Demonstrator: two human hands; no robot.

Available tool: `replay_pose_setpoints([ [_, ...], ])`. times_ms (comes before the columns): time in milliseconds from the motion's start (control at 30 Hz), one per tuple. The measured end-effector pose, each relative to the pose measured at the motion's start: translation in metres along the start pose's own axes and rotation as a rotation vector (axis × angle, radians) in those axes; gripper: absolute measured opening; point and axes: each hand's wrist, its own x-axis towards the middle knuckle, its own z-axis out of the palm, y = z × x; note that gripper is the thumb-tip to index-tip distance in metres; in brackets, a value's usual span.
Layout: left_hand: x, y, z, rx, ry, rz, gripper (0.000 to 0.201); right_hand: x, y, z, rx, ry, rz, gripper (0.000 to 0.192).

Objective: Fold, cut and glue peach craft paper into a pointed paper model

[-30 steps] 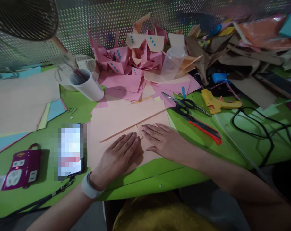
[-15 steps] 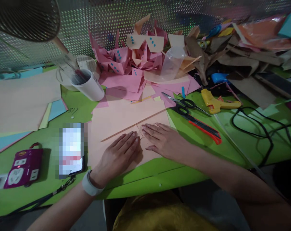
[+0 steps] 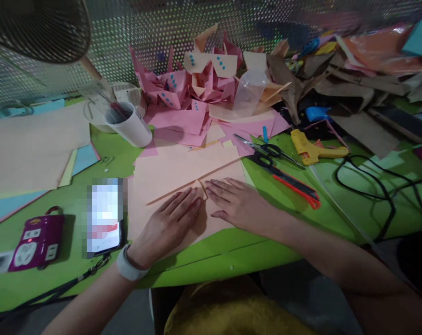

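Observation:
A peach sheet of paper (image 3: 162,174) lies in front of me, with a folded strip of the same colour on it whose raised long edge runs slantwise up to the right. My left hand (image 3: 170,218) lies on the left part of the folded paper, palm down with fingers stretched. On the right part rests my right hand (image 3: 233,204), flat with its fingers extended. Between my fingertips a short gap shows where two folded edges of the paper meet. The paper under both palms is hidden.
Right of the paper lie scissors (image 3: 266,153), a red-and-black utility knife (image 3: 291,184) and a yellow glue gun (image 3: 315,149). A phone (image 3: 104,216) and a purple device (image 3: 38,242) lie left. Behind stand a white cup (image 3: 136,125) and pink folded papers (image 3: 174,121).
My left hand has shifted slightly left, and the gap between the folded edges near my fingertips looks wider. The right hand has stayed in place.

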Motion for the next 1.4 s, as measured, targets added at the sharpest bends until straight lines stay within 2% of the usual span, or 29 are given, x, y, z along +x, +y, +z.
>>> replay_pose_setpoints([
  [167, 0.0007, 0.0016, 0.0007, 0.019, 0.021, -0.043, 0.049, 0.0002, 0.0001, 0.0005, -0.004, -0.014, -0.002, 0.050],
  [667, 0.0003, -0.0013, 0.0023, -0.075, 0.024, -0.022, 0.055, -0.0008, 0.0003, 0.0029, 0.018, 0.025, 0.003, 0.050],
  [867, 0.0026, -0.0010, -0.0013, -0.050, -0.019, -0.023, 0.054, 0.0002, 0.0001, 0.0004, -0.011, 0.024, -0.008, 0.049],
  [1167, 0.0000, -0.0008, 0.0027, -0.067, 0.034, -0.023, 0.053, 0.0004, -0.0002, -0.0006, 0.030, 0.013, 0.016, 0.049],
  [1400, 0.0005, -0.0014, 0.0013, -0.078, 0.029, -0.024, 0.052, 0.0006, -0.0002, 0.0009, 0.021, 0.021, 0.012, 0.049],
])
